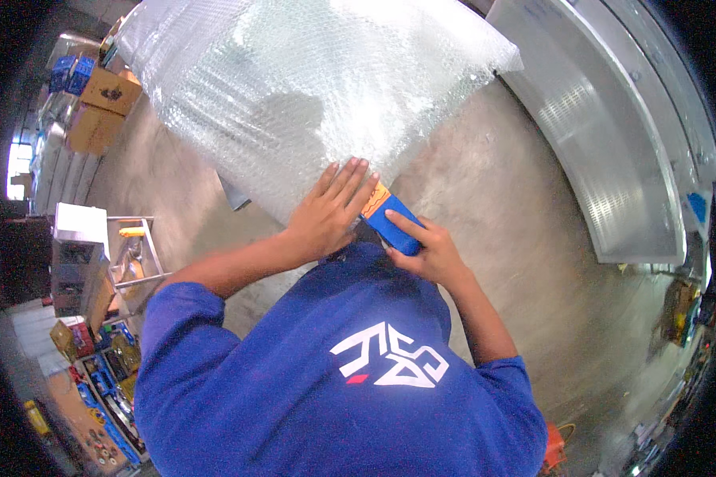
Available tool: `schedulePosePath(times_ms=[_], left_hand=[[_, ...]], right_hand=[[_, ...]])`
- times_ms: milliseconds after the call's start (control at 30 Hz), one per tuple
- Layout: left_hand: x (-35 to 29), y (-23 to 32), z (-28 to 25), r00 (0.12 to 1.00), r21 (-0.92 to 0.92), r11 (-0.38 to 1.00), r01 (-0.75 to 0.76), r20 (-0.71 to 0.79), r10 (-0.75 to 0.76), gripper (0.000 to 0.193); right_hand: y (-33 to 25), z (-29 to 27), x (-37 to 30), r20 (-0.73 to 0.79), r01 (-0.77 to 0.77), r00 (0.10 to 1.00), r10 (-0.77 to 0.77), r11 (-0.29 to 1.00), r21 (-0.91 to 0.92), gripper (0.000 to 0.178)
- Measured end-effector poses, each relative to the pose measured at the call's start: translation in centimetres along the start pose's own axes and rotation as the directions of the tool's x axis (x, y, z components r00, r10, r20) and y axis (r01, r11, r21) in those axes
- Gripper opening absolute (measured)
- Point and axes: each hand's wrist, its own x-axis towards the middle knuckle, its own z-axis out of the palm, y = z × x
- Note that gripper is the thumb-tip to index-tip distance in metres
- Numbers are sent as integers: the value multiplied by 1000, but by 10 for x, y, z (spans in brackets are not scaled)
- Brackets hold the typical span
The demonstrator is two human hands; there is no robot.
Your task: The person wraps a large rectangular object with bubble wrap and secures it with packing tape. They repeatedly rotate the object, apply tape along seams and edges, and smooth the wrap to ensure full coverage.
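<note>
Left hand (326, 211) pressed flat, fingers spread; right hand (426, 250) curled in a grip

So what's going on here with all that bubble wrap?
A person in a blue shirt stands over a big sheet of bubble wrap spread on a concrete floor. The left hand presses flat on the sheet's near edge. The right hand holds a blue and orange tool against that same edge.
</note>
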Motion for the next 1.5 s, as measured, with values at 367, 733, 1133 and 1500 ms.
schedulePosePath(times_ms=[367, 733, 1133, 1500], left_hand=[[-4, 7, 36, 1000, 194, 980, 31, -4, -31, 68], [-7, 7, 45, 999, 198, 980, 2, -53, 9, 61], [14, 25, 58, 897, 515, 743, -429, 339, 283, 67], [23, 49, 117, 686, 650, 358, -670, 727, -35, 70]], right_hand=[[44, 14, -35, -62, 93, 994, -95, 995, -35, 71], [88, 30, -55, -3, 58, 998, -58, 998, 26, 73], [177, 90, -29, -35, 134, 991, -132, 988, 71, 65], [212, 121, -63, 39, -93, 995, 89, 989, 114, 72]])
